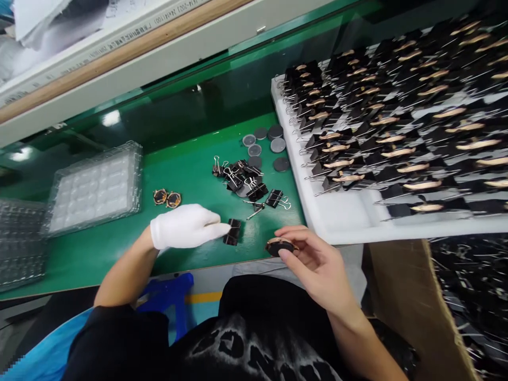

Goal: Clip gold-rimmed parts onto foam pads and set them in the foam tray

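Observation:
My left hand [184, 227] wears a white glove and lies on the green bench with its fingers pressed together, pinching a black binder clip [233, 232] by one side. My bare right hand [313, 259] holds a small round part with a copper coil [280, 246] between thumb and fingers near the bench's front edge. A loose heap of black binder clips [248, 182] lies just beyond both hands. Two more copper coil parts [166, 198] sit left of the heap.
A white foam tray [341, 219] on the right carries several rows of clipped coil parts. Grey discs [265, 145] lie behind the clip heap. Clear blister trays [95, 188] stand at the left. A cardboard box [408, 296] with clips sits low at the right.

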